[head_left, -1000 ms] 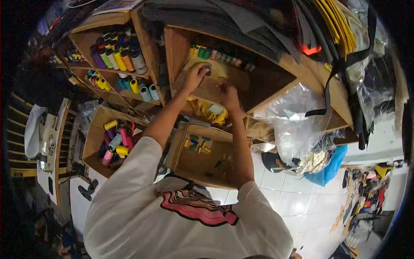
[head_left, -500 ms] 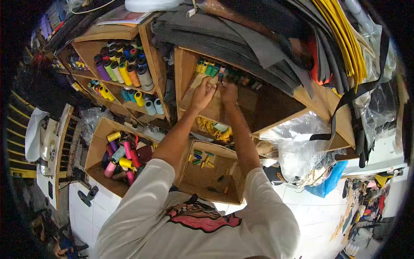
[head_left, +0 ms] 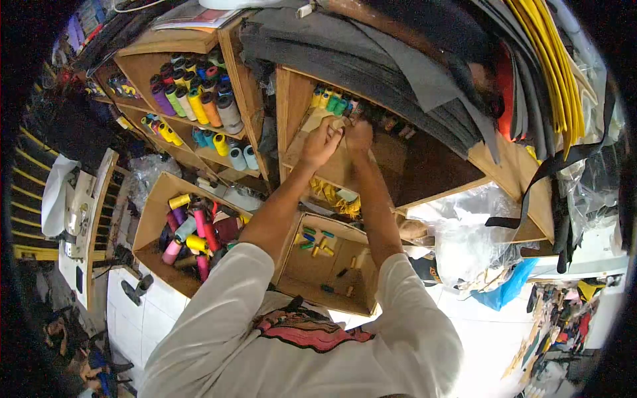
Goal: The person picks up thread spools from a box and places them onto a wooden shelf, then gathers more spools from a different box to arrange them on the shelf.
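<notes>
Both my hands are raised close together in the wooden shelf compartment (head_left: 286, 109). My left hand (head_left: 323, 142) has its fingers curled, with a small pale piece at the fingertips that I cannot make out. Beside it, my right hand (head_left: 359, 136) is closed, and what its fingers hold is hidden. Behind them stands a row of small spools, with yellow ones (head_left: 316, 98) and green ones (head_left: 340, 106) at the left and darker ones (head_left: 398, 126) at the right. Below my forearms is a cardboard box (head_left: 292, 265) with several small spools (head_left: 323, 244) inside.
Another cardboard box (head_left: 151, 232) at the left holds large thread cones (head_left: 197, 243). More cones (head_left: 194, 106) fill the left shelf. Dark grey sheets (head_left: 371, 66) hang over the compartment's top. Clear plastic (head_left: 458, 225) and a black strap (head_left: 527, 179) hang at the right.
My hands have come nearer each other, the right one shifting slightly and its fingers now closer to the left fingertips. The view has shifted a little.
</notes>
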`<state>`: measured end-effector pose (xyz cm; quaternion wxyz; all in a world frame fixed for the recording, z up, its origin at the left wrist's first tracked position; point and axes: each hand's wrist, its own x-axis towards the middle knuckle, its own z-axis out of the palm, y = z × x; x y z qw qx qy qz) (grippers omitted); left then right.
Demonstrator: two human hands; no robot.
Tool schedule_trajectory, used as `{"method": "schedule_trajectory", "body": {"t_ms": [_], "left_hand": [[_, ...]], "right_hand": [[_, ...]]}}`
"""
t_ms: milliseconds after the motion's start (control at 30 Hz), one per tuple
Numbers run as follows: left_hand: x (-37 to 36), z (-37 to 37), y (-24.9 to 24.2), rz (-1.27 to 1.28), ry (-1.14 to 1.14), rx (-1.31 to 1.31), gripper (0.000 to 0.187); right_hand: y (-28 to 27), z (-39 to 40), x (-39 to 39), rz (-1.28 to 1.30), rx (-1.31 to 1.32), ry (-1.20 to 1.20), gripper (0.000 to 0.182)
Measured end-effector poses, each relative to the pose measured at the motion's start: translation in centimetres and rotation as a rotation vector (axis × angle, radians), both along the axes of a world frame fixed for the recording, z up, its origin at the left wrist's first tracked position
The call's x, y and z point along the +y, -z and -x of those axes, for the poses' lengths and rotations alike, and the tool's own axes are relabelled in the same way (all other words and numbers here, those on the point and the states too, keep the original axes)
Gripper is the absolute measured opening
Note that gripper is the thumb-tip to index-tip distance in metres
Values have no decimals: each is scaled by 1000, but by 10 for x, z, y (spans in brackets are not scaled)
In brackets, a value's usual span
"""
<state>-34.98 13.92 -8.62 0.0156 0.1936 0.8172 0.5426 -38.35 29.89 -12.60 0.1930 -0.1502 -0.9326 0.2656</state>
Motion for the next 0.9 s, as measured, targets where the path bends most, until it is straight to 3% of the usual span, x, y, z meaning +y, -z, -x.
{"method": "schedule_trajectory", "body": {"t_ms": [33, 133, 233, 367, 467, 567, 600, 633, 700, 767, 833, 867, 900], "left_hand": [[-2, -2, -4, 14, 10, -24, 51], [0, -1, -3, -7, 9, -56, 49], [4, 7, 21, -179, 35, 74, 47], [-5, -10, -17, -100, 9, 71, 42], [-2, -4, -6, -165, 27, 98, 42], [-6, -4, -9, -21, -16, 56, 44], [-7, -5, -9, 4, 0, 24, 45], [2, 11, 21, -84, 22, 16, 42], [5, 17, 33, -5, -44, 246, 41], [4, 22, 37, -125, 21, 169, 40], [-4, 2, 6, 96, 19, 63, 43], [-7, 27, 38, 70, -1, 135, 44], [-3, 20, 35, -50, 78, 68, 45]], "right_hand": [[3, -2, 1, 104, 102, -66, 48], [33, 5, 8, -108, 281, -54, 45], [-3, -19, -9, -5, 130, 2, 41], [-14, -18, -15, -80, 271, 18, 33], [-16, -15, -15, -9, 257, -3, 30], [-4, -21, -16, -14, 311, -17, 23], [-15, -35, -19, 14, 265, -33, 20], [-23, -55, -23, 55, 272, -43, 17], [-35, -100, -39, 142, 333, -54, 14], [-45, -167, -61, 213, 419, -60, 13], [-15, -247, -88, 338, 400, -13, 14], [-8, -283, -84, 355, 408, 3, 14], [3, -322, -84, 413, 322, 73, 16]]}}
